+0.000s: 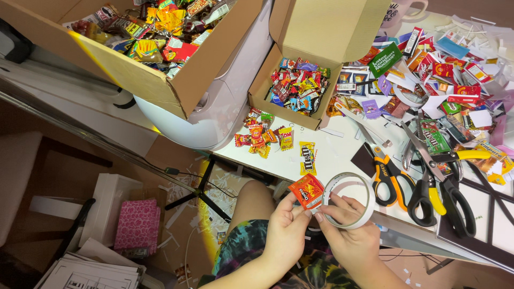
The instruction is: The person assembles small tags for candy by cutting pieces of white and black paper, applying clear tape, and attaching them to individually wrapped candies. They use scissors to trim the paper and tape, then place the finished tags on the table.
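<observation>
My left hand (285,231) pinches a tiny orange-red snack packet (306,191) at the table's near edge. My right hand (345,231) holds a white roll of tape (365,202), with fingers through its ring and a fingertip at the packet's edge. The two hands touch each other just below the packet. A small brown candy packet (307,158) lies on the white table (332,155) just beyond them.
An open small cardboard box (297,88) holds several miniature packets; more lie loose (262,135) before it. A big cardboard box (155,40) of packets sits at the upper left. Several scissors (423,182) and paper scraps cover the right. A pink box (137,225) is on the floor.
</observation>
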